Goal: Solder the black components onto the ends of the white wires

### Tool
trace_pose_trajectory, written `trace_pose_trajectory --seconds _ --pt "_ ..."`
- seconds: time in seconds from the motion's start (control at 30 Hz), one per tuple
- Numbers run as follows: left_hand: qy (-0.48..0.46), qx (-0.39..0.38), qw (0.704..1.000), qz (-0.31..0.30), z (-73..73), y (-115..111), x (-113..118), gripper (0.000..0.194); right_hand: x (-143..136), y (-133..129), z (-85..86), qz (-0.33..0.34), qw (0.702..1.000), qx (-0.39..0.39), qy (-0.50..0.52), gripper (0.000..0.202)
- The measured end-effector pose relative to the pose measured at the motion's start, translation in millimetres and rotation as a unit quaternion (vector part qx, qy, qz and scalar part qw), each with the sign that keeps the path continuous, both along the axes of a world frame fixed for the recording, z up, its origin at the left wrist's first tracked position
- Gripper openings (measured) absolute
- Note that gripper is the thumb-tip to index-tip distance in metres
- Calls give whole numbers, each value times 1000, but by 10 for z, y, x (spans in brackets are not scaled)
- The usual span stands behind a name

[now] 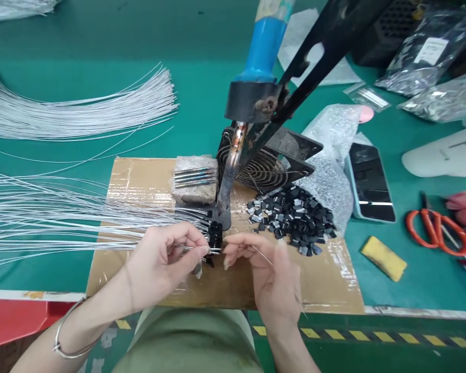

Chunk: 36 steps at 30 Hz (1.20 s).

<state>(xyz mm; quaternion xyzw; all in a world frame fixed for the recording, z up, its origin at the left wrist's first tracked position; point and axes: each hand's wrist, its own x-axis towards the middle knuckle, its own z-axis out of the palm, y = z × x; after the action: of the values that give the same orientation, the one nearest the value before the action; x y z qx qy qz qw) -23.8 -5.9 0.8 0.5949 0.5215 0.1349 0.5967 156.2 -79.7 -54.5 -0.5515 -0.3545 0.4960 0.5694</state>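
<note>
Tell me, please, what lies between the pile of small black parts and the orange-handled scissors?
In the head view, a smartphone lies face up between the black parts and the scissors.

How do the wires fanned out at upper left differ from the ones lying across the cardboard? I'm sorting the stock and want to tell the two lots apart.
The upper wire bundle lies on the green table, curving; the lower wires run straighter across the cardboard sheet. The upper bundle is untouched and tightly packed; the lower wires are looser, their ends at the left hand by black connectors. Both are thin and silvery white.

Red scissors partly cut off
</note>
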Motion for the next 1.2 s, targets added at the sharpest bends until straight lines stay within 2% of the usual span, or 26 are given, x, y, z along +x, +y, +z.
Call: trace_pose_trajectory --seconds 0.13,0.23,0.53,0.77,1.0,1.2 --pt "-9 -8 1000 17 8 16 7 22 -26 29 40 29 996 0 -86 28" --pt "-10 -11 999 31 3 22 17 23 -76 42 48 31 998 12 -61 18" --pt "-2 10 999 41 -49 -42 -9 24 -177 12 -6 23 996 -15 88 13" --pt "6 53 997 48 -95 -120 -18 24 -211 31 -18 14 988 -47 145 14" --pt "4 77 996 43 -80 -132 18 20 -215 55 -22 17 981 -55 183 13" --pt "8 97 994 58 -81 -150 14 18 -204 58 -25 38 973 -66 220 11"
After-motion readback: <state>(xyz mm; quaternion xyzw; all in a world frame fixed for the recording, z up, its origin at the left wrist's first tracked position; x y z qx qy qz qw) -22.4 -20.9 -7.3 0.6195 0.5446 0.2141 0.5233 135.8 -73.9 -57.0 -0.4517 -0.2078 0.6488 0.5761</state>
